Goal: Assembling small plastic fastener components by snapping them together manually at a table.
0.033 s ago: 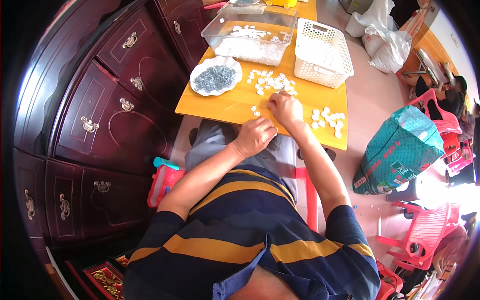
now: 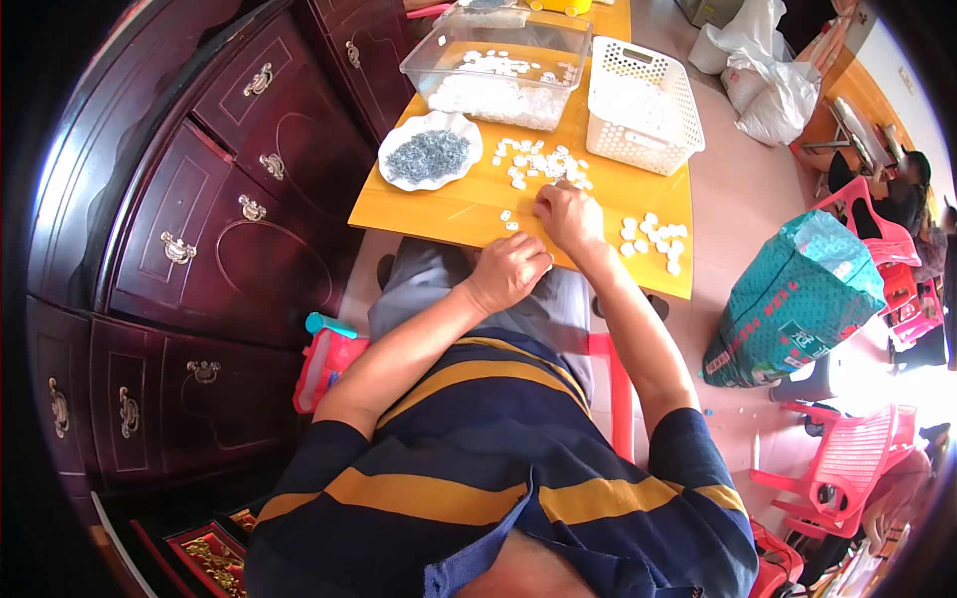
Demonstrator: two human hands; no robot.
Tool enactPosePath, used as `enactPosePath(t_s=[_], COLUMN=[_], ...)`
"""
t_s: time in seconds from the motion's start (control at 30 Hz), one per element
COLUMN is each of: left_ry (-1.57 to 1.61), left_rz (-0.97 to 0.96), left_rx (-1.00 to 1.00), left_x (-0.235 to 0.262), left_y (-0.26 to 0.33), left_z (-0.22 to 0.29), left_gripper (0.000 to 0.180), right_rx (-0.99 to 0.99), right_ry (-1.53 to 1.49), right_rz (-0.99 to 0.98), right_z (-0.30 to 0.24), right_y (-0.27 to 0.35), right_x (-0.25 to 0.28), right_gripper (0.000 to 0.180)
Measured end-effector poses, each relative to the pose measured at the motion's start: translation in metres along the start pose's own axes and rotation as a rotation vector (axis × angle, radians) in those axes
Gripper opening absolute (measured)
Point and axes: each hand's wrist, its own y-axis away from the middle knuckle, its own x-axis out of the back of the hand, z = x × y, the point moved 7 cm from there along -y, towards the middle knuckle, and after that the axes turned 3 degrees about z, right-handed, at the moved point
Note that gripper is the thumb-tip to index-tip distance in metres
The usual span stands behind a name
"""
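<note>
Left hand (image 2: 508, 269) is mid-frame at the table's near edge, fingers curled in tight, and it looks to have a small white piece (image 2: 549, 261) pinched, just a sliver showing by the fingertips. Right hand (image 2: 570, 217) sits a bit up and to the right, over the wood, fingers bent down and nearly closed; can't tell if there's anything in them, the knuckles block it.

Just above the left hand, two white clips (image 2: 508, 220) lie on their own. Further up there's a loose scatter of white bits (image 2: 543, 162), with rounder white caps (image 2: 658, 239) off to the right. Upper centre: scalloped white dish (image 2: 389, 174) of grey metallic-looking bits (image 2: 429, 156), clear plastic bin (image 2: 419, 75), perforated white basket (image 2: 648, 154).

My worry is that left hand: it's right at the lip of the yellow table (image 2: 399, 209), so a loose pinch could drop the piece into the lap. A careless right wrist could also knock the caps into the scatter and mix them.
</note>
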Motion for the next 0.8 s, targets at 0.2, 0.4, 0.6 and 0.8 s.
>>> enactPosePath(t_s=[0.2,0.4,0.6,0.8], left_ry=[0.043,0.111,0.19,0.451], left_rz=[0.011,-0.009,0.007,0.105], left_rx=[0.024,0.081,0.151,0.467], left_x=[0.005,0.005,0.008,0.011], left_y=[-0.005,-0.005,0.0,0.01], left_z=[0.0,-0.002,-0.005,-0.024], left_gripper=[0.01,0.013,0.011,0.007], right_rx=[0.016,0.073,0.127,-0.041], right_ry=[-0.034,-0.094,-0.208,-0.403], right_rz=[0.073,0.098,0.241,0.348], right_z=[0.004,0.02,0.015,0.015], right_y=[0.009,-0.003,-0.004,0.017], right_x=[-0.005,-0.002,0.023,0.055], right_gripper=[0.014,0.011,0.012,0.01])
